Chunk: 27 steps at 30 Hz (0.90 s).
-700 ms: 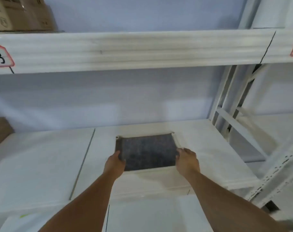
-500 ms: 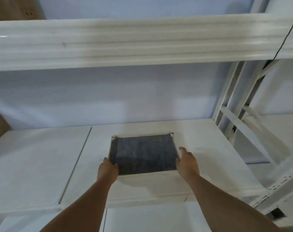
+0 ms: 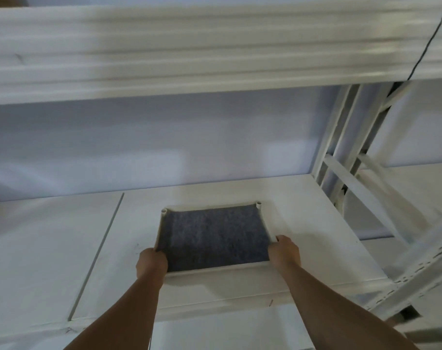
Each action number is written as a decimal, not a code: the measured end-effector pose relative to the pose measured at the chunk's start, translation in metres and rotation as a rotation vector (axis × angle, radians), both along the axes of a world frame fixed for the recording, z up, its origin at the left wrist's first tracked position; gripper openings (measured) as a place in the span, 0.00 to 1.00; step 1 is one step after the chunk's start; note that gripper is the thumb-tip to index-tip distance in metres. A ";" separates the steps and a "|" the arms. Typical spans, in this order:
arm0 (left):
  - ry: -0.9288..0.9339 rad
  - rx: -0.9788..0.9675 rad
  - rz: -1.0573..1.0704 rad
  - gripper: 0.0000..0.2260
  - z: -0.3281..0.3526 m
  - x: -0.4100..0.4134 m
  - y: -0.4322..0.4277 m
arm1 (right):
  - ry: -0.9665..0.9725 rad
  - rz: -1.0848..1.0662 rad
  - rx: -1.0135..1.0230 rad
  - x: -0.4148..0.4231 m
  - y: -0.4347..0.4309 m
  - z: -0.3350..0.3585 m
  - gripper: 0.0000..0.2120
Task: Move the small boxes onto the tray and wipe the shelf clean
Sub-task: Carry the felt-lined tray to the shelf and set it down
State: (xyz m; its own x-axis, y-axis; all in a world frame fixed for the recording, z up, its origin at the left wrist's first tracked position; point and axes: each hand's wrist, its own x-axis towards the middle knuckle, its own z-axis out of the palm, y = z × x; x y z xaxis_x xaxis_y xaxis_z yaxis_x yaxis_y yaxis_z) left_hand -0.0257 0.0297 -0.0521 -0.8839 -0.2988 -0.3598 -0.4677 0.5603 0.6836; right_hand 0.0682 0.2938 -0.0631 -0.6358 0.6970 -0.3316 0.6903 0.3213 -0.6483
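A white-rimmed tray (image 3: 209,205) with a dark grey felt-like bottom lies flat on the white shelf (image 3: 50,248), near its front edge. My left hand (image 3: 150,262) grips the tray's near left corner, fingers curled over the rim. At the near right corner, my right hand (image 3: 285,253) holds the rim the same way. The tray holds nothing. No small boxes and no cloth are in view.
The upper shelf's white beam (image 3: 189,51) runs across the top. White uprights and diagonal braces (image 3: 341,173) stand at the right, with another shelf bay behind them. A seam (image 3: 98,253) divides the shelf boards left of the tray.
The view has tilted and shifted, so the upper beam fills more of the top. Both hands closed again on the tray's near corners after the right hand briefly lay open beside it.
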 end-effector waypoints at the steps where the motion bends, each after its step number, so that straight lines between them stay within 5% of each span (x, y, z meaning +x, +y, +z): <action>1: 0.021 0.026 -0.002 0.15 0.000 0.001 0.002 | 0.009 -0.039 -0.043 0.003 0.003 0.002 0.19; 8: 0.142 0.223 -0.151 0.15 0.017 0.012 0.024 | 0.212 -0.323 -0.145 0.052 0.002 0.026 0.15; 27: 0.064 0.394 -0.843 0.13 0.024 0.139 0.112 | 0.150 -0.959 0.086 0.316 -0.047 0.034 0.13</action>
